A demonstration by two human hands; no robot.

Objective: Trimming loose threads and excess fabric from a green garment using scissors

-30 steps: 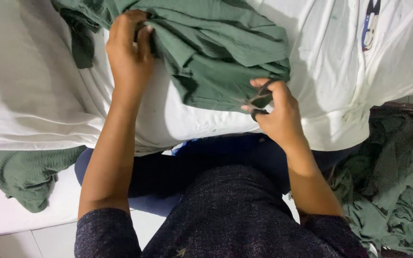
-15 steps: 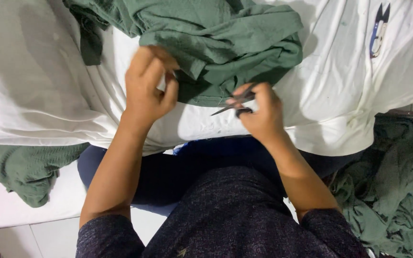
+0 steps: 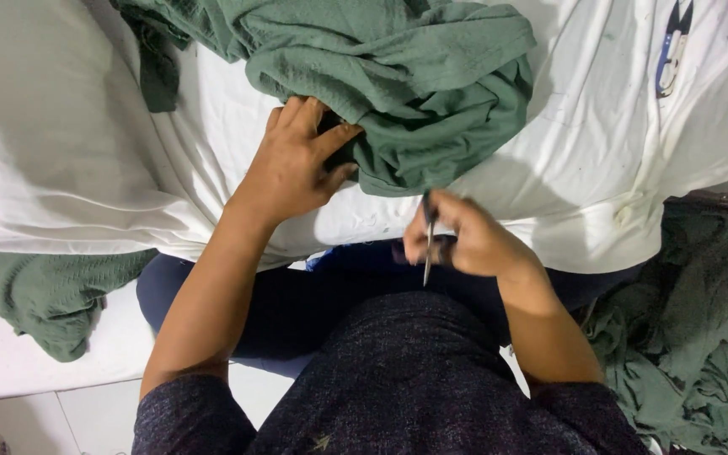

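A crumpled green garment (image 3: pixel 398 76) lies on a white sheet-covered table (image 3: pixel 61 152). My left hand (image 3: pixel 297 160) rests flat on the sheet and grips the garment's near left edge with fingers and thumb. My right hand (image 3: pixel 465 240) is closed around a small pair of thread snips (image 3: pixel 428 240), held just below the garment's near edge. The blades point up toward the cloth, close to it; whether they touch it cannot be told.
A blue-handled thread snipper (image 3: pixel 671 50) lies on the sheet at the far right. A green cloth (image 3: pixel 40 295) hangs at the lower left. A pile of green garments (image 3: pixel 701 337) sits at the right. My dark-clothed lap is below the table edge.
My left hand moved down and right from the garment's top to its near edge. My right hand drew the snips back toward me, off the garment.
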